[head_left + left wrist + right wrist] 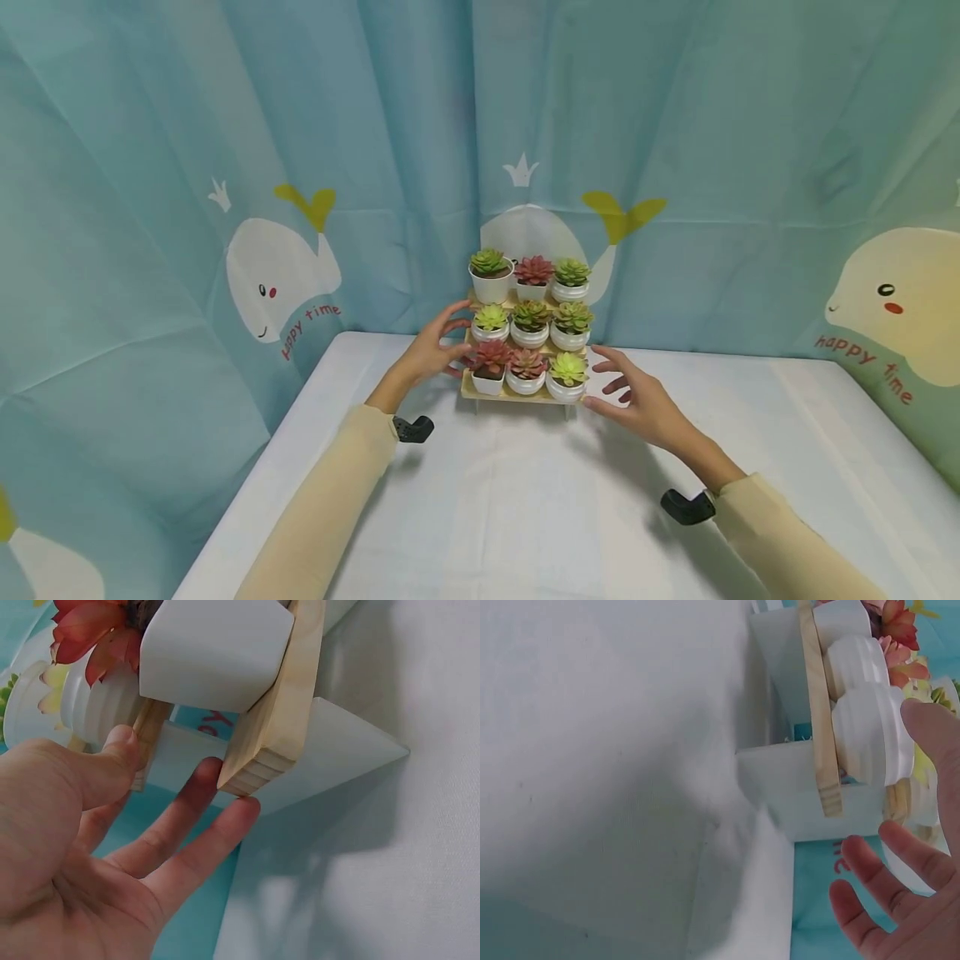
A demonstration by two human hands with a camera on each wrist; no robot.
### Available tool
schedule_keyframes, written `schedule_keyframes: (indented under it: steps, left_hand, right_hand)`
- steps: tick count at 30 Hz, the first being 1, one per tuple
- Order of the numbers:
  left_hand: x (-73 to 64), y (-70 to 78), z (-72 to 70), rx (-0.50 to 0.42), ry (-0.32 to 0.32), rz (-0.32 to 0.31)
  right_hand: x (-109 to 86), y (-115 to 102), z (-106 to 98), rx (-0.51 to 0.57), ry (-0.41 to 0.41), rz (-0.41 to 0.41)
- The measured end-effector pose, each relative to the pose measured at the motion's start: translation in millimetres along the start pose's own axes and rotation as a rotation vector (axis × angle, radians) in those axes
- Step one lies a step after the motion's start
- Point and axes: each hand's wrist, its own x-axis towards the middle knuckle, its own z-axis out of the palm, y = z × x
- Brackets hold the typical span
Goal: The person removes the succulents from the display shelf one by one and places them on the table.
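Left hand (432,350) loosely spread, gripping nothing, fingertips (241,814) at lower shelf (266,742). Tiered stand (517,398), nine potted succulents (529,338) aboard, far middle of table (487,500). Right hand (647,406) relaxed, empty, just beside. Likely aligning stand; next calls for even two-sided touch.

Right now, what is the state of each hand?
Left hand: open, at one end of the three-tiered stand with pale wooden shelves.
Right hand: open, holding nothing, at its other end.

White table (495,500); blue curtain (405,142) behind, printed with white whales (273,262), red "happy time" lettering (309,330).
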Motion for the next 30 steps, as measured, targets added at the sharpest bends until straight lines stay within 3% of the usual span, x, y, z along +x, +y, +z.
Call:
schedule_keyframes:
  steps: [11, 30]
  left_hand:
    - [2.0, -8.0, -0.8, 0.070, 0.019, 0.037]
    - [3.3, -9.7, -4.4, 0.030, -0.014, 0.039]
  right_hand:
    - [4.3, -9.1, 7.9, 0.040, 0.010, 0.021]
    - [9.5, -6.8, 21.9, 0.168, 0.029, 0.106]
